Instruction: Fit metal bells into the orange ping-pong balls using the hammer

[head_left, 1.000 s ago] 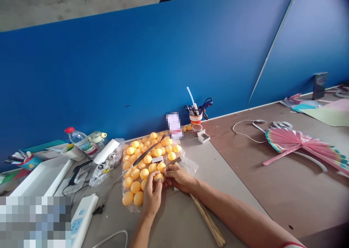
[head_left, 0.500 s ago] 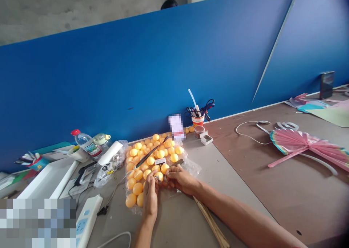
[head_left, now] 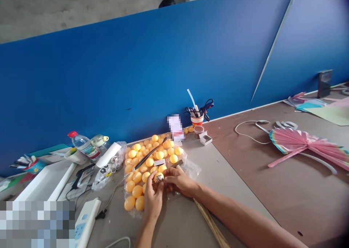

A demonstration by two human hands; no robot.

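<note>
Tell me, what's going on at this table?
A person holds an orange ball in the left hand, with the right hand close beside it. Something small and silvery shows at the ball; I can't tell what. More balls lie in clear plastic around the hands, and a pink fan lies off to the right.

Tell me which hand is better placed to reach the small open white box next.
Probably the right hand: it is nearer the white box, which lies beyond it and farther right. The left hand is farther away and seems to hold an orange ball. Whether the right grips anything is unclear.
</note>
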